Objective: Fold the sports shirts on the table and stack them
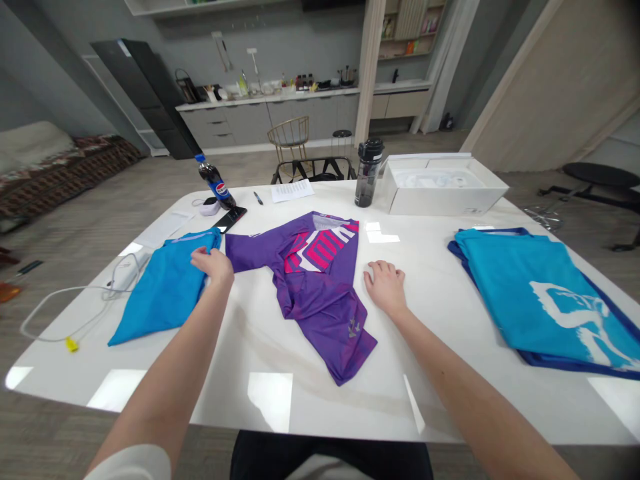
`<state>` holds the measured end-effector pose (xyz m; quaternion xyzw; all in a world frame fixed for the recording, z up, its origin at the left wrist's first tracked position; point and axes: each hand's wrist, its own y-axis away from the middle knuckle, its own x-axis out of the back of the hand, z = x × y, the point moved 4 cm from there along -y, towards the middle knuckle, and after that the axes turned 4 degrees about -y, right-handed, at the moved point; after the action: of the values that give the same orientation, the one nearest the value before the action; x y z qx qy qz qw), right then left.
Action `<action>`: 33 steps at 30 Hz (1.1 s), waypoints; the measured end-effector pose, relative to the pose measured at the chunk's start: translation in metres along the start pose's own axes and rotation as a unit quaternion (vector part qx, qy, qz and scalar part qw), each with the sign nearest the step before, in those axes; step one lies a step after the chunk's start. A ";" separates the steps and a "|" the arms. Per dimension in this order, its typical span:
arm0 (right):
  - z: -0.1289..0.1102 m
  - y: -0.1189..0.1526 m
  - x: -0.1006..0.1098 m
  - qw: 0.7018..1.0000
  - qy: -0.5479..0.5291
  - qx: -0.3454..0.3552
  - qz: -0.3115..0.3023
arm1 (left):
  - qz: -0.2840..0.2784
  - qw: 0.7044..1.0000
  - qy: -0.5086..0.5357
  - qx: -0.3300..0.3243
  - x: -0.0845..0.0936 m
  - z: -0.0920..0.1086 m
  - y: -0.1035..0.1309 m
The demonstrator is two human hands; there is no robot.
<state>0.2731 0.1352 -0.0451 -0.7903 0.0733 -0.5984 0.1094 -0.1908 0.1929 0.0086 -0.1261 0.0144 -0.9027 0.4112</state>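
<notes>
A purple jersey point(325, 293) with a pink and white print lies crumpled at the middle of the white table point(440, 400), one sleeve stretched to the left. My left hand point(214, 263) is over the right edge of a folded blue garment point(165, 283), close to that sleeve; its fingers are slightly bent and apart, and I see nothing in them. To the right of the jersey, my right hand point(386, 287) rests on the tabletop, palm down and open, a little apart from the fabric.
Folded blue garments point(530, 287) are stacked at the right. Along the back stand a white box point(440, 200), a dark water bottle point(369, 175) and a cola bottle point(216, 183), with a phone point(231, 219) and paper point(293, 191). A white cable point(65, 293) trails at the left.
</notes>
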 end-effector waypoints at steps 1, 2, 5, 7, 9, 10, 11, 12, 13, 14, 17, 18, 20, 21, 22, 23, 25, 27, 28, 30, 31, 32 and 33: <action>0.000 0.000 0.000 1.000 0.001 0.000 0.001 | 0.004 0.998 -0.040 -0.055 0.000 0.004 0.006; 0.000 0.000 -0.001 1.000 0.002 0.000 0.002 | -0.014 0.989 -0.094 -0.115 -0.007 0.008 0.014; 0.000 -0.001 0.000 1.000 0.006 -0.005 0.001 | -0.209 0.892 -0.269 -0.297 -0.062 0.018 0.047; -0.001 -0.001 0.000 1.000 0.007 -0.008 -0.002 | -0.312 0.827 -0.332 -0.329 -0.097 0.012 0.061; -0.001 -0.002 0.001 1.000 0.007 -0.006 -0.002 | -0.340 0.801 -0.390 -0.302 -0.118 0.000 0.062; 0.001 -0.002 0.001 1.000 0.005 -0.004 -0.001 | -0.336 0.797 -0.415 -0.282 -0.123 -0.008 0.060; 0.002 -0.002 0.001 1.000 0.002 -0.003 0.001 | -0.331 0.794 -0.435 -0.268 -0.125 -0.016 0.057; 0.005 -0.001 0.001 1.000 -0.002 -0.002 0.002 | -0.327 0.790 -0.448 -0.262 -0.125 -0.023 0.055; 0.007 -0.002 0.002 1.000 -0.007 -0.002 0.005 | -0.325 0.786 -0.454 -0.264 -0.125 -0.029 0.053; 0.008 -0.002 0.003 1.000 -0.013 -0.004 0.009 | -0.326 0.783 -0.455 -0.272 -0.123 -0.034 0.053; -0.006 -0.009 0.006 0.999 -0.043 -0.004 0.030 | -0.325 0.783 -0.449 -0.281 -0.120 -0.041 0.052; -0.019 -0.015 0.005 0.998 -0.061 0.004 0.030 | -0.321 0.786 -0.447 -0.280 -0.119 -0.041 0.052; -0.059 -0.031 -0.002 0.994 -0.106 0.028 0.004 | -0.312 0.796 -0.441 -0.274 -0.119 -0.040 0.052; -0.082 -0.041 -0.009 0.991 -0.130 0.032 -0.024 | -0.307 0.801 -0.437 -0.270 -0.118 -0.039 0.052; -0.105 -0.052 -0.017 0.988 -0.141 0.017 -0.056 | -0.303 0.806 -0.432 -0.268 -0.118 -0.038 0.052; -0.127 -0.064 -0.028 0.986 -0.137 -0.015 -0.090 | -0.300 0.810 -0.428 -0.266 -0.117 -0.037 0.051; -0.164 -0.088 -0.046 0.982 -0.113 -0.074 -0.128 | -0.297 0.817 -0.419 -0.263 -0.116 -0.036 0.051; -0.190 -0.107 -0.060 0.980 -0.097 -0.103 -0.139 | -0.296 0.822 -0.412 -0.260 -0.115 -0.036 0.051; -0.199 -0.114 -0.064 0.980 -0.092 -0.106 -0.140 | -0.297 0.823 -0.410 -0.259 -0.115 -0.036 0.050; -0.209 -0.123 -0.071 0.981 -0.086 -0.102 -0.140 | -0.298 0.824 -0.408 -0.258 -0.115 -0.037 0.050; -0.210 -0.125 -0.073 0.981 -0.085 -0.100 -0.142 | -0.298 0.824 -0.407 -0.256 -0.116 -0.037 0.050; -0.211 -0.126 -0.074 0.981 -0.086 -0.099 -0.145 | -0.298 0.825 -0.407 -0.254 -0.116 -0.037 0.049; -0.210 -0.125 -0.074 0.980 -0.091 -0.098 -0.149 | -0.298 0.827 -0.406 -0.252 -0.116 -0.037 0.049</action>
<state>0.0491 0.2568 -0.0270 -0.8503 0.0032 -0.5236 -0.0529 -0.0902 0.2439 -0.0588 -0.5785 0.0346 -0.8137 0.0452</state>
